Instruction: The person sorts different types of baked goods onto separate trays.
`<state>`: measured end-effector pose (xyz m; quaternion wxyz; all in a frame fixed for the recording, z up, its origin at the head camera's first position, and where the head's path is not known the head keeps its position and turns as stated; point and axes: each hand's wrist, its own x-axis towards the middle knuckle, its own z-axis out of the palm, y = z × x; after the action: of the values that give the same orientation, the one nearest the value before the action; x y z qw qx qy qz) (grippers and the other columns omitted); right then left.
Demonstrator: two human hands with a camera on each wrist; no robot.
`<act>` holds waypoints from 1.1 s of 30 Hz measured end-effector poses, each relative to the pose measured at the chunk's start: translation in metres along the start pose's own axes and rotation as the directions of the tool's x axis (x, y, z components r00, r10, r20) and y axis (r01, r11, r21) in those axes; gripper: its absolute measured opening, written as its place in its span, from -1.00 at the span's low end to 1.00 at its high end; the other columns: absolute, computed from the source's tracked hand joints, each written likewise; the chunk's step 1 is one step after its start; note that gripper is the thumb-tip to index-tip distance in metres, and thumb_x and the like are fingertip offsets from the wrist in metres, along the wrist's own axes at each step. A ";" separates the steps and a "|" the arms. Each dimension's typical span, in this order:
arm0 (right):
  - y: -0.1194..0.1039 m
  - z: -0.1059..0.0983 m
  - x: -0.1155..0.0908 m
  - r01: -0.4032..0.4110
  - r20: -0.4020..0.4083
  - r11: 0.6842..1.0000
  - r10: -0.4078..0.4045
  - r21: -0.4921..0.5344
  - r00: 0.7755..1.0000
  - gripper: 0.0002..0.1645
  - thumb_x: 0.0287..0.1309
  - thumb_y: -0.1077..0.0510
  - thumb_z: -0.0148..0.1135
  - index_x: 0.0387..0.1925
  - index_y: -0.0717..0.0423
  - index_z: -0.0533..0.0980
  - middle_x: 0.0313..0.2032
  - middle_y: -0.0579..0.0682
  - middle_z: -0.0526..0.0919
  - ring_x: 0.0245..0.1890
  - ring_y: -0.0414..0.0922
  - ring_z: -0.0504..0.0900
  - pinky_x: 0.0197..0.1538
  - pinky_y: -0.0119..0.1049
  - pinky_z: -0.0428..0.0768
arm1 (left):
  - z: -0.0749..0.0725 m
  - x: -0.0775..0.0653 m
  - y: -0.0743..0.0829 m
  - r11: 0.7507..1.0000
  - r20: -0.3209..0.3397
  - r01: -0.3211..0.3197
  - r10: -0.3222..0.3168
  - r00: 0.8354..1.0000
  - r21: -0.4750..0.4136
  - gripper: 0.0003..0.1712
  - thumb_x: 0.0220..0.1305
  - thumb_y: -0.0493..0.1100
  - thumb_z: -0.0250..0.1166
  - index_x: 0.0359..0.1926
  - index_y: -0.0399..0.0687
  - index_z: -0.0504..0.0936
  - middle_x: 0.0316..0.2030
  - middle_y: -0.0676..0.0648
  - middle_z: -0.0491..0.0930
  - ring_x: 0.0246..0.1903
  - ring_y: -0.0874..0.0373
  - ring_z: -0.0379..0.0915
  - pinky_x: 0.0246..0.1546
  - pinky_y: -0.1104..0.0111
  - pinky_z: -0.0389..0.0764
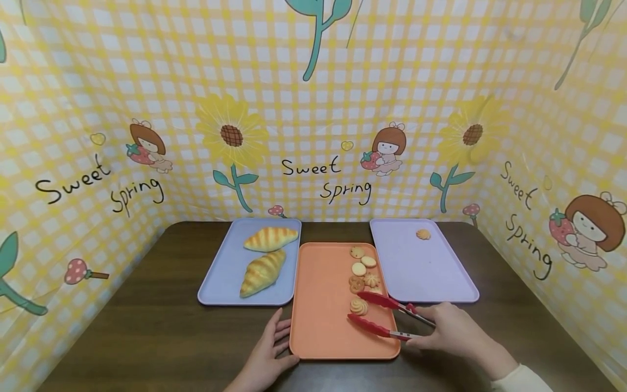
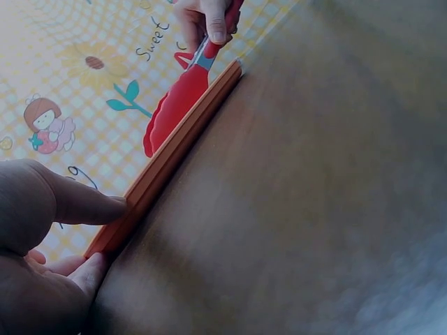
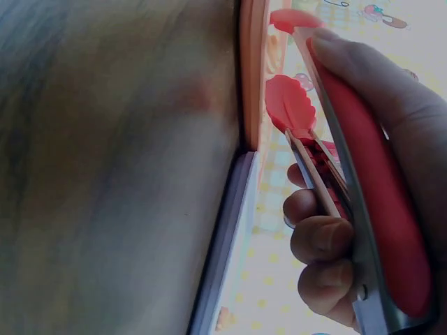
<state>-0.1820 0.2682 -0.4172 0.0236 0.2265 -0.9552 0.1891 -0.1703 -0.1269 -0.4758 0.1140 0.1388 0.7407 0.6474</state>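
Note:
My right hand (image 1: 453, 332) grips a pair of red-tipped metal tongs (image 1: 374, 326) by the handles. Their tips stand apart on either side of a swirled cookie (image 1: 359, 306) on the orange tray (image 1: 320, 305); contact is hard to tell. Behind it, along the tray's right side, lie several more cookies, among them a pretzel-shaped one (image 1: 356, 284) and a round pale one (image 1: 359, 269). My left hand (image 1: 264, 354) holds the tray's near left corner, thumb (image 2: 98, 202) on the front rim and fingers along the left side.
Left of the orange tray, a blue tray (image 1: 215, 288) bears two croissants (image 1: 263, 272). To the right, a lilac tray (image 1: 416, 272) has one shell-shaped cookie (image 1: 423, 234) near its back. All stand on a dark wooden table (image 1: 142, 305), enclosed by checked cloth (image 1: 313, 109).

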 end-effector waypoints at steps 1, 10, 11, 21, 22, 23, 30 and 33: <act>0.000 0.001 0.000 -0.004 -0.001 1.000 0.004 -0.004 1.000 -0.15 -0.16 -0.40 0.50 0.00 0.14 0.69 -0.56 -0.30 0.49 -0.58 -0.32 0.31 -0.54 -0.40 0.31 | 0.000 0.000 0.000 1.000 0.003 0.004 -0.004 1.000 0.000 0.14 0.10 -0.56 0.36 0.48 -0.48 -0.27 0.31 -0.55 0.13 0.32 -0.45 0.09 0.23 0.05 0.46; 0.000 0.004 -0.001 0.016 -0.028 1.000 -0.016 0.009 0.999 -0.28 -0.14 -0.38 0.50 -0.10 0.06 0.71 -0.66 -0.38 0.32 -0.62 -0.36 0.27 -0.58 -0.44 0.27 | -0.001 0.000 -0.001 1.000 0.006 -0.016 0.016 1.000 0.012 0.14 0.09 -0.56 0.36 0.47 -0.52 -0.27 0.30 -0.58 0.13 0.31 -0.46 0.10 0.23 0.03 0.46; 0.000 0.004 -0.001 0.017 -0.027 1.000 -0.017 0.010 0.999 -0.30 -0.13 -0.38 0.50 -0.12 0.05 0.71 -0.67 -0.39 0.29 -0.63 -0.37 0.26 -0.59 -0.44 0.26 | -0.001 0.000 -0.002 1.000 0.008 -0.013 0.013 1.000 0.010 0.14 0.10 -0.56 0.36 0.46 -0.52 -0.27 0.30 -0.58 0.13 0.31 -0.46 0.10 0.23 0.03 0.46; -0.001 0.006 -0.002 0.015 -0.002 0.999 -0.015 0.047 1.000 -0.36 -0.09 -0.35 0.49 -0.16 0.05 0.70 -0.66 -0.37 0.30 -0.63 -0.37 0.28 -0.60 -0.45 0.27 | -0.002 -0.001 -0.002 1.000 0.018 -0.009 0.009 1.000 0.002 0.14 0.11 -0.54 0.36 0.46 -0.53 -0.29 0.31 -0.59 0.12 0.31 -0.46 0.10 0.24 0.02 0.45; 0.000 0.006 -0.002 0.012 0.004 0.999 -0.012 0.051 1.000 -0.35 -0.09 -0.35 0.49 -0.15 0.06 0.70 -0.66 -0.37 0.31 -0.62 -0.37 0.29 -0.60 -0.45 0.28 | -0.002 -0.001 -0.002 1.000 0.018 -0.004 0.004 1.000 0.003 0.14 0.12 -0.54 0.36 0.46 -0.53 -0.29 0.31 -0.59 0.12 0.31 -0.46 0.11 0.23 0.03 0.45; 0.000 0.007 -0.003 0.009 0.009 0.998 -0.009 0.058 1.000 -0.34 -0.09 -0.35 0.49 -0.14 0.07 0.70 -0.65 -0.36 0.32 -0.62 -0.37 0.29 -0.60 -0.45 0.28 | -0.002 -0.001 -0.003 1.000 0.017 -0.002 0.002 1.000 0.006 0.14 0.12 -0.53 0.36 0.46 -0.53 -0.29 0.30 -0.59 0.12 0.31 -0.46 0.11 0.23 0.03 0.46; 0.003 0.009 -0.004 0.035 -0.011 0.998 -0.034 0.047 0.999 -0.32 -0.08 -0.35 0.49 -0.13 0.09 0.70 -0.59 -0.35 0.43 -0.58 -0.36 0.33 -0.56 -0.44 0.32 | -0.002 -0.002 -0.002 1.000 0.020 0.010 -0.010 1.000 -0.002 0.14 0.14 -0.52 0.36 0.47 -0.50 -0.30 0.31 -0.57 0.12 0.32 -0.45 0.09 0.24 0.03 0.46; 0.002 0.008 -0.003 0.037 -0.016 0.999 -0.036 0.031 0.999 -0.30 -0.09 -0.34 0.50 -0.10 0.12 0.70 -0.57 -0.35 0.46 -0.57 -0.36 0.34 -0.55 -0.44 0.32 | -0.002 -0.001 0.000 1.000 0.014 0.006 -0.006 1.000 -0.004 0.14 0.14 -0.52 0.35 0.48 -0.49 -0.29 0.31 -0.56 0.12 0.31 -0.46 0.09 0.23 0.03 0.46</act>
<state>-0.1799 0.2684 -0.4258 0.0307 0.2429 -0.9476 0.2051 -0.1697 -0.1291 -0.4760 0.1214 0.1409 0.7390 0.6475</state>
